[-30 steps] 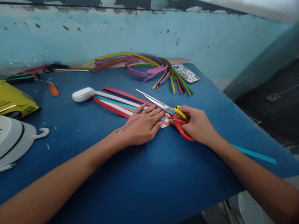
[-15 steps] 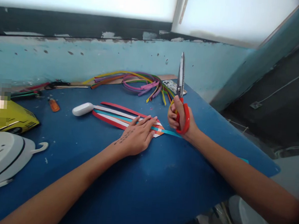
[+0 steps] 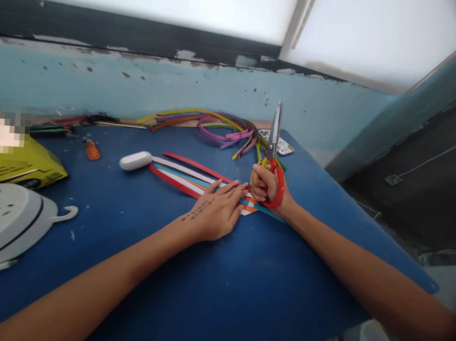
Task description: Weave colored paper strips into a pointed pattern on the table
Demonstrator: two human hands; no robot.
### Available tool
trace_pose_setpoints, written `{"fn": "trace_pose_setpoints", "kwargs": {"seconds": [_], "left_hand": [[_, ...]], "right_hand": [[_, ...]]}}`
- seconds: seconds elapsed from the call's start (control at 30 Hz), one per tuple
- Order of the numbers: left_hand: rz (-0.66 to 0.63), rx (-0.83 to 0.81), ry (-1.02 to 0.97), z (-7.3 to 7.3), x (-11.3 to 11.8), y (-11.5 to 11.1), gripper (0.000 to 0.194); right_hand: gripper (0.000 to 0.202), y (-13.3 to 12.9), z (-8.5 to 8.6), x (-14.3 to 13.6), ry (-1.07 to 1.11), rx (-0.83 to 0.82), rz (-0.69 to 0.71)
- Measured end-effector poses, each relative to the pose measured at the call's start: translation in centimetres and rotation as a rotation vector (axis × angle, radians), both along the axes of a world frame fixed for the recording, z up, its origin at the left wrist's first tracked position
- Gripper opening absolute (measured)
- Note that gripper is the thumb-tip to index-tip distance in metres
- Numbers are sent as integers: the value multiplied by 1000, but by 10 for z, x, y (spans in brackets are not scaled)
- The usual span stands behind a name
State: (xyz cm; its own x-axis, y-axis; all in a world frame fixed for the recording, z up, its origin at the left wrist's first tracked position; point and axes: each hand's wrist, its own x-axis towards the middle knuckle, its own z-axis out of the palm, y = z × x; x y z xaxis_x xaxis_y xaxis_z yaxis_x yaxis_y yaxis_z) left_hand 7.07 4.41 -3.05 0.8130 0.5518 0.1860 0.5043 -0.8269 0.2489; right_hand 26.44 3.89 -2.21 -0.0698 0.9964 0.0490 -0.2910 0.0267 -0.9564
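Observation:
My left hand [image 3: 220, 211] lies flat with its fingers stretched over the right part of several woven paper strips [image 3: 181, 181] in red, white, orange and blue. A white rounded case [image 3: 136, 161] rests on their left ends. From the woven end a blue strip [image 3: 267, 211] runs right, passing below my right hand [image 3: 267, 186]. That hand is closed around a pair of scissors [image 3: 273, 134] with red and yellow handles. The blades point upward and look shut. My right hand is close beside the woven end; whether it touches the paper, I cannot tell.
Behind, along the wall, lie loose coloured strips [image 3: 226, 134] and a patterned phone [image 3: 285, 145]. An orange-handled tool [image 3: 92, 150], a yellow package [image 3: 39, 161] and a white appliance with a hook [image 3: 12, 224] are on the left. The blue table's edge [image 3: 394, 237] slopes down at right.
My right hand has moved closer to the woven end and my left hand, still holding the scissors. The left hand stays flat on the strips. The whole view has shifted and tilted slightly.

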Motion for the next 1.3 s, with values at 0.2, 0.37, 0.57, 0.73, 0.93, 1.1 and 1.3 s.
{"fn": "trace_pose_setpoints", "kwargs": {"seconds": [0.2,0.37,0.57,0.73,0.93,1.1,1.3], "left_hand": [[8,-38,-20,0,0,0,54],[-17,-42,-35,1,-1,1,51],[-18,-50,-45,3,-1,0,48],[-17,-33,-11,4,-2,2,46],[1,-37,12,11,-2,2,42],[-5,-50,4,18,-2,3,37],[-15,-93,24,20,-2,5,39]], "right_hand": [[57,-5,1,2,35,5,80],[58,-7,4,4,105,-1,20],[55,-7,15,5,187,67,-140],[56,-9,19,6,82,76,-217],[39,-5,22,33,-547,-145,-439],[25,-5,28,60,-1071,-124,-539],[20,-5,29,73,-1404,-183,-382]]}}
